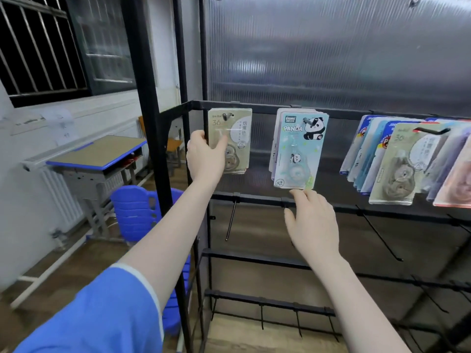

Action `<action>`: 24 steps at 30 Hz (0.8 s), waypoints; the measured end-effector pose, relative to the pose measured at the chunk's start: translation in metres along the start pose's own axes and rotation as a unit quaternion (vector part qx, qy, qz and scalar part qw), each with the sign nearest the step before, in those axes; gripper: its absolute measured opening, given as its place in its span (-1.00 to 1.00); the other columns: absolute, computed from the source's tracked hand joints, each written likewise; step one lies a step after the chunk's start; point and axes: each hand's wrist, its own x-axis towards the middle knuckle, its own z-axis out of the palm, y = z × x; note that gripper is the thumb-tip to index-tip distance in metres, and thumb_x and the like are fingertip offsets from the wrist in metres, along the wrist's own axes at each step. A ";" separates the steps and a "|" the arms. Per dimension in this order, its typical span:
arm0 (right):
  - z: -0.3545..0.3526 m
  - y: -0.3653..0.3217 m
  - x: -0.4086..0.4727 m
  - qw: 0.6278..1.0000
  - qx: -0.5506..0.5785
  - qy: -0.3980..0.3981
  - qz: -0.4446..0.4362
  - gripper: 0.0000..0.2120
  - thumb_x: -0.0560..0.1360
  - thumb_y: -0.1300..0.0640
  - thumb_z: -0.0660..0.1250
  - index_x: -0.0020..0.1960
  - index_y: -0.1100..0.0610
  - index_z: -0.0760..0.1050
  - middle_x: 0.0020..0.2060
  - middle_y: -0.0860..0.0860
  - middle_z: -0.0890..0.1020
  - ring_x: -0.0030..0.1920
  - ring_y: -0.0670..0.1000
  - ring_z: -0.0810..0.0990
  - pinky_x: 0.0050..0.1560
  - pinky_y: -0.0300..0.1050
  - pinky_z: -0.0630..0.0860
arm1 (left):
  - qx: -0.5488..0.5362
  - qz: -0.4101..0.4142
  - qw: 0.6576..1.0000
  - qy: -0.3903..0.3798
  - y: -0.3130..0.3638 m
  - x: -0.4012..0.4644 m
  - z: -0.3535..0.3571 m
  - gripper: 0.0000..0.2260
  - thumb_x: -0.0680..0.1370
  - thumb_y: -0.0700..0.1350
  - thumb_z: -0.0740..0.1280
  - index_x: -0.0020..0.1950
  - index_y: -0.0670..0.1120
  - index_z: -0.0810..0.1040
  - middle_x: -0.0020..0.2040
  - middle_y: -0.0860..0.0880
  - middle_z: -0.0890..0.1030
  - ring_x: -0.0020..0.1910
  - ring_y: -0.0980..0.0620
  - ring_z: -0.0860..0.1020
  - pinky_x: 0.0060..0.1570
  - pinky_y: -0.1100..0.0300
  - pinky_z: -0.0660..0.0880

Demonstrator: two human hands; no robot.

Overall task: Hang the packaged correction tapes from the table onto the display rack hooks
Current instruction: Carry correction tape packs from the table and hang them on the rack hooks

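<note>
With your left hand [204,154] pinching the beige pack [233,141] on its hook [227,115], slide it fully back, keeping your slack, empty right hand [314,225] under the panda pack [298,151].

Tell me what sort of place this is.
Probably a classroom fitted out as a mock stationery shop: a black display rack hung with packaged correction tapes, a school desk with stacked blue stools, and a barred window.
</note>
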 end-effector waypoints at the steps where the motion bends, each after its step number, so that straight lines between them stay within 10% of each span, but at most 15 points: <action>1: 0.000 0.000 -0.002 1.000 0.007 -0.008 -0.006 -0.70 0.35 0.27 0.44 0.07 0.25 0.55 -0.13 0.15 0.60 -0.10 0.22 0.55 -0.07 0.04 0.48 | 0.054 0.011 0.998 -0.011 -0.005 -0.010 -0.004 -0.50 0.55 0.10 0.33 0.39 -0.11 0.34 0.33 -0.06 0.45 0.31 -0.06 0.42 0.16 0.11 0.41; 9: 0.009 -0.041 -0.035 0.991 0.057 -0.108 -0.048 -0.57 0.38 0.18 0.45 0.20 0.30 0.48 -0.01 0.24 0.56 0.04 0.28 0.51 0.02 0.10 0.44 | 0.351 0.081 0.933 -0.017 -0.054 -0.113 -0.094 -0.43 0.58 0.06 0.31 0.52 -0.11 0.24 0.44 -0.04 0.37 0.43 -0.05 0.28 0.33 0.07 0.29; 24: -0.036 -0.423 -0.228 0.881 0.253 -0.266 -0.298 -0.47 0.32 0.11 0.53 0.22 0.28 0.50 0.07 0.31 0.55 0.15 0.34 0.50 0.10 0.18 0.46 | 0.529 -0.266 0.792 0.150 -0.149 -0.302 -0.514 -0.33 0.55 0.29 0.17 0.57 0.02 0.09 0.58 -0.05 0.11 0.56 -0.08 0.05 0.51 -0.02 0.08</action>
